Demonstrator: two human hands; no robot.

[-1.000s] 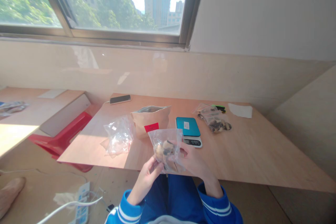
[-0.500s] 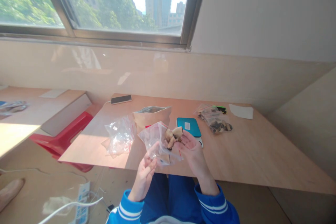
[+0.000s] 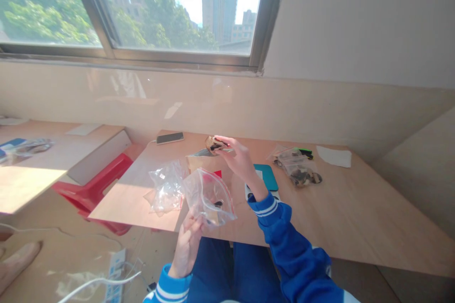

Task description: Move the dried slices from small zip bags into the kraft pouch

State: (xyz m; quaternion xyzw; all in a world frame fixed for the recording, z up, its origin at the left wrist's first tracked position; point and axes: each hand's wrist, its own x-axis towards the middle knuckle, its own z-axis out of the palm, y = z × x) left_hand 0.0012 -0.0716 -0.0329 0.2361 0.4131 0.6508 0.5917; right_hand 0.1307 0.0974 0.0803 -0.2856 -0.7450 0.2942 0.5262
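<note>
My left hand (image 3: 191, 234) is closed on the edge of a clear zip bag (image 3: 199, 187), whose mouth gapes toward the right. One small dark piece shows in it. My right hand (image 3: 240, 158) grips some dried mushroom pieces (image 3: 214, 144), pale with dark edges, above the mouth of a brown stand-up paper pouch (image 3: 195, 163). The pouch stands behind the clear bag, which partly hides it. Under my right wrist lies a teal-topped scale (image 3: 269, 177), partly covered by my arm.
Empty-looking clear bags (image 3: 167, 187) lie on the left of the table. Filled zip bags (image 3: 302, 173) with dark slices, a black and green item (image 3: 304, 153) and white paper (image 3: 334, 156) lie right. A phone (image 3: 169, 138) is at the back; a red stool (image 3: 95, 184) stands left.
My right hand has lifted the mushroom pieces out of the clear bag and carried them up and left, over the brown pouch. My left hand still holds the clear bag, now nearly emptied.
</note>
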